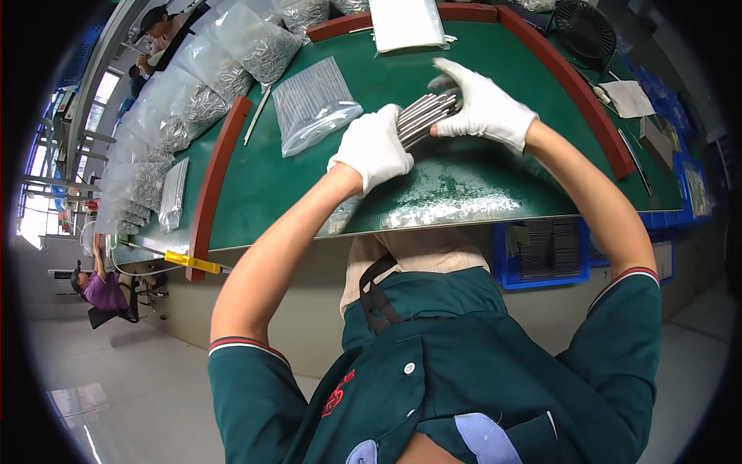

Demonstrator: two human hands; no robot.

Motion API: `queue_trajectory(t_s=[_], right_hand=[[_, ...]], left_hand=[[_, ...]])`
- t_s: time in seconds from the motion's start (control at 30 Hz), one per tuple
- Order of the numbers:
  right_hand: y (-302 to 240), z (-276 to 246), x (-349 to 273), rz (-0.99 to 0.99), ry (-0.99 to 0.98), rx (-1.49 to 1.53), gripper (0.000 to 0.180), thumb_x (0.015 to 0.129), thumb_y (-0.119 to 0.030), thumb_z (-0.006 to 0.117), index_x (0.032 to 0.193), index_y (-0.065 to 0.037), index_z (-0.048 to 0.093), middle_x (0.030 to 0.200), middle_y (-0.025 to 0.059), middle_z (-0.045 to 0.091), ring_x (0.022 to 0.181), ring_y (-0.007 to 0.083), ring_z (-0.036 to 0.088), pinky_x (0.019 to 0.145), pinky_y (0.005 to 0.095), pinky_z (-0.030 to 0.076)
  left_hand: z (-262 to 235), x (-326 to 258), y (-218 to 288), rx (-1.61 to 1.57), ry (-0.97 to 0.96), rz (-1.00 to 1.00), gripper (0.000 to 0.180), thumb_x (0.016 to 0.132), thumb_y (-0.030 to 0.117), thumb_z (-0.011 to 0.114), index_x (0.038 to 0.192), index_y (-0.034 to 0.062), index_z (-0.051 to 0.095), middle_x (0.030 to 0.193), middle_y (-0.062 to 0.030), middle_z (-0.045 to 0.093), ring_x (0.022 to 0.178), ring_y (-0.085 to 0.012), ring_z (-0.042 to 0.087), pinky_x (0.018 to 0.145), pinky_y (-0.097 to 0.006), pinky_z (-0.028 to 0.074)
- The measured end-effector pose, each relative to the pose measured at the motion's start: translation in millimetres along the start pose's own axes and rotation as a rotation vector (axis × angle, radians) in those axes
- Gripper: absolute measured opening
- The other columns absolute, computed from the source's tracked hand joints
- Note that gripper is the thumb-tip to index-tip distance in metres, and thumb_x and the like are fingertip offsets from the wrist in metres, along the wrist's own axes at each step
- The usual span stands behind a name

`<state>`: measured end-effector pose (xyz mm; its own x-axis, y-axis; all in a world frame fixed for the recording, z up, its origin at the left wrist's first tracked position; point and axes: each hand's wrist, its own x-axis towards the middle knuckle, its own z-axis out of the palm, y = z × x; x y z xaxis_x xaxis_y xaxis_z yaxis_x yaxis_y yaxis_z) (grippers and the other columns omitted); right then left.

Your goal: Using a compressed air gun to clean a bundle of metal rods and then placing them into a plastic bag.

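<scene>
Bundle of thin metal rods point(423, 117) held above the green desk point(309, 185), between two white-gloved hands. Left hand point(372, 147), at the bundle's 8 o'clock end, closed around it; right hand point(483, 108), at its 2 o'clock end, fingers pinching the tips. Clear bag of rods point(313, 108) lies at 9 o'clock.

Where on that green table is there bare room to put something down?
The green mat lies bare between the red edge strip and the left hand. Another bare patch lies right of the right hand, toward the curved red rim. The far left corner is crowded with clear bags of metal parts.
</scene>
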<state>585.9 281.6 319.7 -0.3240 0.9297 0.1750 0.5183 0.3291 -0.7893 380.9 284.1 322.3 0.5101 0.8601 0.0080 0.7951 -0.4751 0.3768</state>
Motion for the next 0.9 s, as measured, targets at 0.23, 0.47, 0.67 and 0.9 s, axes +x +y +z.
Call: queue_trajectory(t_s=[0.23, 0.47, 0.67, 0.9], right_hand=[[-41.0, 58.3, -10.5, 0.118, -0.132, 0.883, 0.078, 0.068, -0.015, 0.077, 0.132, 0.000, 0.035, 0.121, 0.0089, 0.051, 0.113, 0.0160, 0.048, 0.098, 0.0295, 0.038], [-68.3, 110.7, 10.5, -0.105, 0.137, 0.824, 0.034, 0.067, -0.009, 0.076, 0.096, -0.002, 0.060, 0.090, 0.0007, 0.062, 0.083, 0.0065, 0.056, 0.077, 0.0225, 0.046], [-91.0, 95.7, 12.2, -0.244, 0.210, 0.678, 0.033, 0.068, -0.008, 0.074, 0.096, -0.002, 0.058, 0.089, 0.0036, 0.062, 0.084, 0.0083, 0.056, 0.078, 0.0234, 0.046], [-69.5, 85.0, 8.8, -0.250, -0.001, 0.387, 0.068, 0.062, -0.015, 0.082, 0.119, 0.001, 0.048, 0.108, 0.0067, 0.059, 0.099, 0.0103, 0.053, 0.090, 0.0254, 0.042]], left_hand=[[20.5, -24.2, -22.1, -0.610, 0.425, 0.154, 0.041, 0.062, 0.011, 0.068, 0.099, 0.0010, 0.055, 0.086, -0.0133, 0.065, 0.079, -0.0217, 0.064, 0.076, -0.030, 0.049], [19.8, -47.4, -28.0, -0.749, 0.385, 0.133, 0.040, 0.070, 0.003, 0.068, 0.106, 0.0025, 0.053, 0.099, -0.0066, 0.061, 0.090, -0.0156, 0.060, 0.081, -0.027, 0.048], [-1.6, -46.6, -17.4, -0.911, 0.456, 0.229, 0.026, 0.069, 0.002, 0.068, 0.094, 0.0026, 0.061, 0.087, -0.0048, 0.064, 0.082, -0.0126, 0.061, 0.076, -0.025, 0.049], [17.1, -46.4, -20.7, -1.438, 0.292, 0.108, 0.046, 0.067, -0.003, 0.066, 0.110, 0.0016, 0.051, 0.102, -0.0053, 0.060, 0.092, -0.0124, 0.058, 0.082, -0.026, 0.047]])
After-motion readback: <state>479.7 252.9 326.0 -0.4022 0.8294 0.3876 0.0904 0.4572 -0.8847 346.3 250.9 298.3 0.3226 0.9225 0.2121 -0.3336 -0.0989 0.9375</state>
